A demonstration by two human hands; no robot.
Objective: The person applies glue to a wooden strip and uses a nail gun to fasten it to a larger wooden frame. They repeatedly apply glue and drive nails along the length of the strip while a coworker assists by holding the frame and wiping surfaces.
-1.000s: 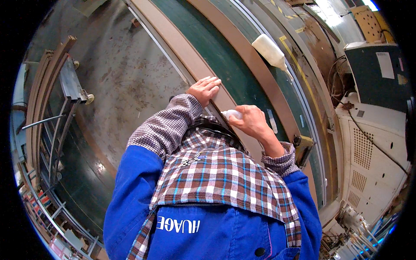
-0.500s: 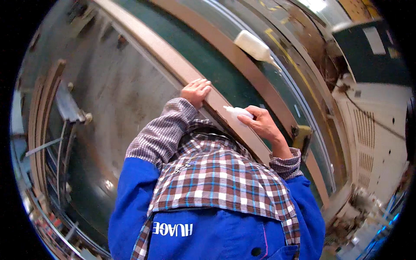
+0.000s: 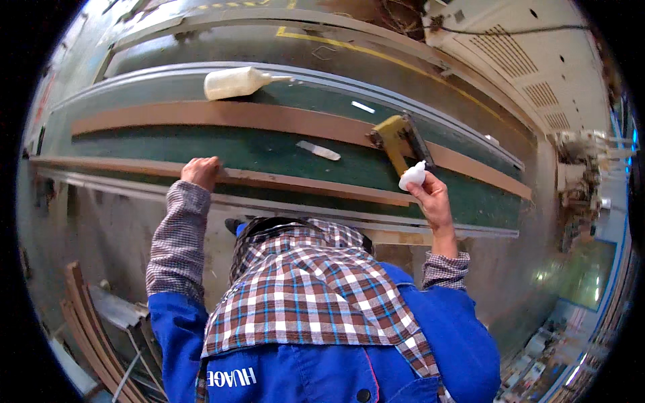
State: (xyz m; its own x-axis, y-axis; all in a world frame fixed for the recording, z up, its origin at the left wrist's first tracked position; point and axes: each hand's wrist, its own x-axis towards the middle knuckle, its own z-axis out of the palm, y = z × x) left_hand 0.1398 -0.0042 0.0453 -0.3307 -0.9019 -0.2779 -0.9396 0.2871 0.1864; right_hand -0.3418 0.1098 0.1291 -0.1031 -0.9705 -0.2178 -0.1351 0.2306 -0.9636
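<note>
My left hand [image 3: 201, 172] is closed on the edge of a narrow brown board [image 3: 309, 184] lying along the near side of a green workbench [image 3: 248, 148]. In my right hand [image 3: 433, 198] is a small white squeeze bottle [image 3: 412, 176], pinched between thumb and fingers, its tip pointing up and away from me. The bottle is held just past the right end of the near board. Right beyond it lies a yellow-and-black nail gun [image 3: 391, 138], resting across a second, wider brown board [image 3: 269, 115].
A big cream squeeze bottle [image 3: 235, 83] lies on its side at the bench's far edge. Between the boards is a small pale flat tool [image 3: 318, 150]. A white machine cabinet [image 3: 504, 47] stands far right, and long brown strips [image 3: 94, 322] are stacked lower left.
My view has turned, so the bench now runs across it. The right hand with the squeeze bottle has moved off the near board to the right, and its tip has turned upward.
</note>
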